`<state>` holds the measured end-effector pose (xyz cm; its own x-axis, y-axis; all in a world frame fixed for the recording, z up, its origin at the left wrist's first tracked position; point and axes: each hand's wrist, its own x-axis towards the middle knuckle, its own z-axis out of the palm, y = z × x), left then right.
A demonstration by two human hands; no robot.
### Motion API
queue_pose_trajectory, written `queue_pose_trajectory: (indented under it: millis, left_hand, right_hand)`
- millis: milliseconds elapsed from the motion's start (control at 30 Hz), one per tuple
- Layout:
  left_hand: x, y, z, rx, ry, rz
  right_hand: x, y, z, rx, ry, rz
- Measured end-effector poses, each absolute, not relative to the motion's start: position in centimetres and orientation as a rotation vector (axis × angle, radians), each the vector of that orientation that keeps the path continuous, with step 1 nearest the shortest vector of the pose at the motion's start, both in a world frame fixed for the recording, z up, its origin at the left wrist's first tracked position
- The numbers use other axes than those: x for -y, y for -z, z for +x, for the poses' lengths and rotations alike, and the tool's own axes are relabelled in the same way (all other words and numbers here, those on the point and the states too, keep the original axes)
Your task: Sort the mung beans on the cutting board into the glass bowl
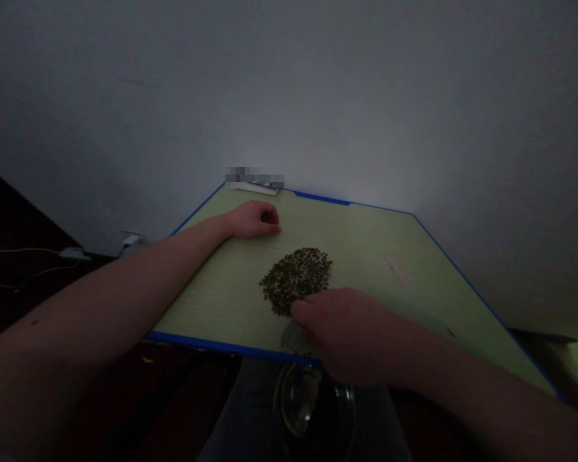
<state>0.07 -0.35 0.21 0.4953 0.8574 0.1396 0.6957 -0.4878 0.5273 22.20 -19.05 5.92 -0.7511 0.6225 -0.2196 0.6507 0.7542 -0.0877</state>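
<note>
A rounded pile of small dark green and brown grains (297, 273) lies spread on the pale yellow-green tabletop (366, 244). My right hand (341, 330) is at the pile's near edge, thumb and fingers drawn together; whatever they may hold is hidden. Beneath those fingers shows part of a faint, clear round object (293, 337), too dim to name. Below the table's front edge, between my legs, is a clear glass bowl (313, 410), partly covered by that hand. Beyond the pile, my left hand (256, 219) rests on the tabletop, fingers curled in loosely around nothing I can see.
Blue tape (241, 350) borders the table. At the far left corner sits a flat white object (255, 188), partly blurred. A pale patch (399, 271) marks the right side. The wall (289, 96) rises behind; a power strip (74, 253) with cables is at left.
</note>
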Motion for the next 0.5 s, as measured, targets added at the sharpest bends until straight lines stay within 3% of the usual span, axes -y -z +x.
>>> queue_pose_trajectory:
  millis: [500]
  left_hand:
    - [0.6, -0.3, 0.1, -1.302, -0.537, 2.327]
  right_hand:
    - [19.5, -6.1, 24.4, -2.723, 0.281, 1.01]
